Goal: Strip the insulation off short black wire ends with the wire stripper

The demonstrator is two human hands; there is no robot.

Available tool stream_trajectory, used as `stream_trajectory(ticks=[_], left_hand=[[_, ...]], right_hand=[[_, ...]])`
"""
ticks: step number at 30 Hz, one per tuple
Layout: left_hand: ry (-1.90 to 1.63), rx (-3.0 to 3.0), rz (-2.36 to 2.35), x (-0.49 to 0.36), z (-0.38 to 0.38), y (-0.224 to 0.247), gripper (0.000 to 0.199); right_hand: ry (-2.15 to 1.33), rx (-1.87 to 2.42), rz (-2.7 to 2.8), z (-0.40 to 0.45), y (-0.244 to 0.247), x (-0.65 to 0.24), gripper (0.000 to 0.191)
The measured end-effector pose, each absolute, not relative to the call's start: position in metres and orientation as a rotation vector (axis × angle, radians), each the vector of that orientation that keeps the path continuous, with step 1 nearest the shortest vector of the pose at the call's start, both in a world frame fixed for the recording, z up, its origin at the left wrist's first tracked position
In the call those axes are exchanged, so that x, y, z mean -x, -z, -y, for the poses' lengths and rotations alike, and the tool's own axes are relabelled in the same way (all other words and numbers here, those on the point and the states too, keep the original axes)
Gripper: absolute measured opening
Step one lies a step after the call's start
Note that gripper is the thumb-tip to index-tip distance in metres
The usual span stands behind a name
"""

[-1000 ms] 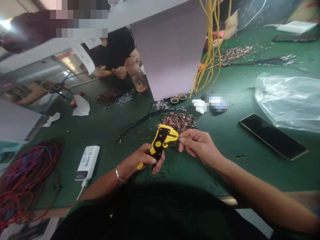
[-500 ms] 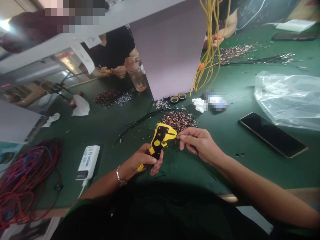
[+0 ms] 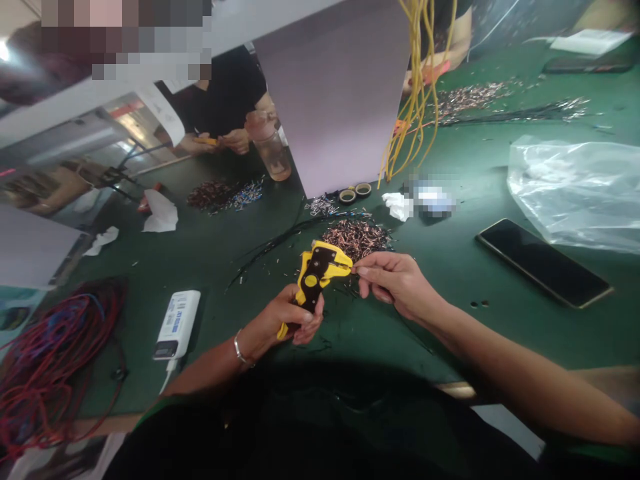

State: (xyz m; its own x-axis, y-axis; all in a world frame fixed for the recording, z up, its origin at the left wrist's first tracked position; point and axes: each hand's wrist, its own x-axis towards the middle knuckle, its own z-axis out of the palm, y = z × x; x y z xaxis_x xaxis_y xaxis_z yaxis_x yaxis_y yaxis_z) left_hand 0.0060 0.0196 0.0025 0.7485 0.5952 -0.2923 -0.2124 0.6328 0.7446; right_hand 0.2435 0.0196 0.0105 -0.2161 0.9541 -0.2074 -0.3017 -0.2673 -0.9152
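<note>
Nudged a touch up-frame, the light, stiff yellow wire stripper (image 3: 315,275) is being gripped by its handle in the left hand (image 3: 289,316) over the bench (image 3: 440,340), near the front edge, while the right hand (image 3: 395,283) is being pinched shut at its nose on something too thin to tell.

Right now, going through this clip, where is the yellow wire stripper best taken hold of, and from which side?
Probably by its handle, from the near side, as the left hand has it: the yellow wire stripper stands tilted with its long handle end toward the person, where fingers can wrap round it. The head end is best left free, since the right hand is working there.
</note>
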Motion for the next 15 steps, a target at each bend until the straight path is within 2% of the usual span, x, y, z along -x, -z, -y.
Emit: stream_trajectory(ticks=[15], left_hand=[[-0.56, -0.752, -0.48, 0.004, -0.041, -0.01, 0.04]], right_hand=[[-1.576, 1.114, 0.978, -0.023, -0.003, -0.245, 0.014]])
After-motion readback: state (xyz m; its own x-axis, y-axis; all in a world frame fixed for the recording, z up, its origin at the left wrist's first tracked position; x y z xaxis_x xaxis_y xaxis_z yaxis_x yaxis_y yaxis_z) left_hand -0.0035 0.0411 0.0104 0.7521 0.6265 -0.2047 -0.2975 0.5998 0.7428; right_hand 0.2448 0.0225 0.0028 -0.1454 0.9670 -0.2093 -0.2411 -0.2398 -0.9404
